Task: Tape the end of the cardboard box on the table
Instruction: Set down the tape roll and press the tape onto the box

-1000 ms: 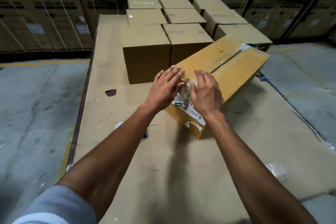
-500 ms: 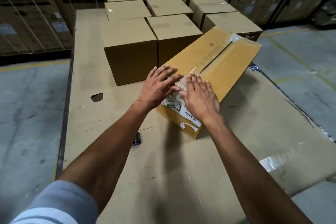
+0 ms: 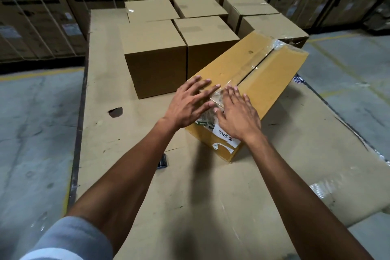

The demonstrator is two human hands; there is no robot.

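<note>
A long yellow-brown cardboard box (image 3: 263,69) lies at an angle on the cardboard-covered table (image 3: 126,154). Clear tape (image 3: 249,65) runs along its top seam and wrinkles over the near end, above a white label (image 3: 223,136). My left hand (image 3: 187,103) lies flat with fingers spread on the near left corner of the box top. My right hand (image 3: 236,112) lies flat with fingers together on the near end, over the tape. Neither hand holds anything.
Several plain closed cardboard boxes (image 3: 156,57) stand in rows behind the yellow box, touching its far left side. A small dark object (image 3: 163,161) lies on the table near my left forearm. A hole (image 3: 115,112) marks the table covering. Large printed cartons (image 3: 38,17) line the back.
Both hands have gone from curled over the near edge of the box to lying flat on its top, sliding forward over the tape. The camera has tilted down slightly.
</note>
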